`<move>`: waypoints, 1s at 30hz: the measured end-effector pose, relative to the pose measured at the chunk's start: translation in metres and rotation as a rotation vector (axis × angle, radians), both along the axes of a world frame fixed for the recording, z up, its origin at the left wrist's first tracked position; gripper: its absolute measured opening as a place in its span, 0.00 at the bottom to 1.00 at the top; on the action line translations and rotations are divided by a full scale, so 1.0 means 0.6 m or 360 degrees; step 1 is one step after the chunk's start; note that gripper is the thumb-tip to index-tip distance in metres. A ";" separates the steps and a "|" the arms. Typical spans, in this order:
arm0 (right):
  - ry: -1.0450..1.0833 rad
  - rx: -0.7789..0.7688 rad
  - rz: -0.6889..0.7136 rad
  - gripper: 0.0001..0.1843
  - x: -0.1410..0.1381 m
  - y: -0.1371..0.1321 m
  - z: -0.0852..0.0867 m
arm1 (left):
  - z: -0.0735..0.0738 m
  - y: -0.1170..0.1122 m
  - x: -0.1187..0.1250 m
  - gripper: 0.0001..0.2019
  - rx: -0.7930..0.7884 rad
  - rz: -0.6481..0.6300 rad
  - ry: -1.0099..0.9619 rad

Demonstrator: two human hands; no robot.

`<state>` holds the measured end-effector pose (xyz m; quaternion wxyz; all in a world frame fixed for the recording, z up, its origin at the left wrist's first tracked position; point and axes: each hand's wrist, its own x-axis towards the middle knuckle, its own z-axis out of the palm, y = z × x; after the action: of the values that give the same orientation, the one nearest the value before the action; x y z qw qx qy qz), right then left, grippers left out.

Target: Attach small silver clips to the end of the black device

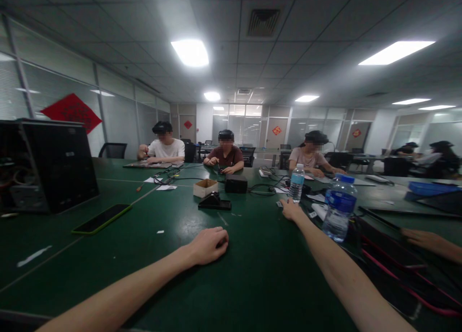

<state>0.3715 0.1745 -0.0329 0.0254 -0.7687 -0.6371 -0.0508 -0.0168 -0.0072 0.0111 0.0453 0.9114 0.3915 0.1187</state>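
My left hand (209,245) rests on the green table, its fingers loosely curled, with nothing visible in it. In front of it is a black stapler-like device (214,202) beside a small open cardboard box (205,188). My right hand (290,210) is stretched forward, its fingers together at a small flat grey-and-white piece (279,204); the exact grip is too small to make out. Just behind that hand stands a clear water bottle with a light-blue label (296,184). A larger bottle with a blue cap (340,209) stands to the right of my forearm.
A black computer case (57,163) and a green-edged phone (103,218) are on the left. A black box (236,183) and cables lie ahead. Dark bags with pink trim (393,269) and another person's hand (429,240) are at right. Several people sit across the table.
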 end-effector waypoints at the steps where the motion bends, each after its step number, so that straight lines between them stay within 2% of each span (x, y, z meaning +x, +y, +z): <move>1: 0.0001 0.0003 0.0001 0.30 0.000 0.000 0.000 | 0.000 0.000 0.000 0.06 -0.0004 0.0000 0.0001; 14: 0.0011 0.0020 0.0014 0.30 0.005 0.006 -0.004 | -0.010 0.007 -0.004 0.06 0.0031 -0.0024 -0.0003; 18: 0.0021 0.0018 0.0007 0.27 0.007 0.011 -0.010 | -0.014 0.010 -0.003 0.06 0.0058 -0.0016 0.0024; 25: 0.0032 0.0049 0.0011 0.30 0.008 0.009 -0.011 | -0.001 0.001 -0.002 0.06 -0.0020 0.0000 0.0013; 30: 0.0029 0.0050 0.0008 0.28 0.002 0.006 -0.006 | 0.002 -0.002 -0.003 0.06 -0.0056 0.0022 -0.0002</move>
<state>0.3729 0.1783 -0.0362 0.0435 -0.7671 -0.6378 -0.0538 -0.0185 -0.0086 0.0125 0.0608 0.9076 0.3998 0.1126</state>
